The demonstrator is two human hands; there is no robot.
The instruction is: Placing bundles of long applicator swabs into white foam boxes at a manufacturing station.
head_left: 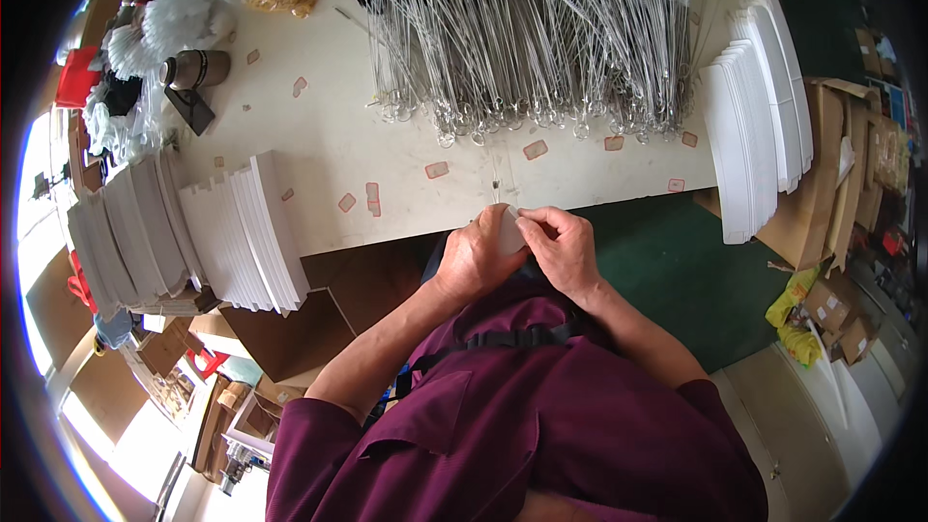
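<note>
Both hands pinch one small white card at the table edge.
Left hand (pixel 476 256) and right hand (pixel 561 244) fingers clamped together on the white card (pixel 507 228), held between both sets of fingertips; wire brush pile (pixel 532 39) lies well beyond fingers, white card stack (pixel 246 232) left of them.
</note>
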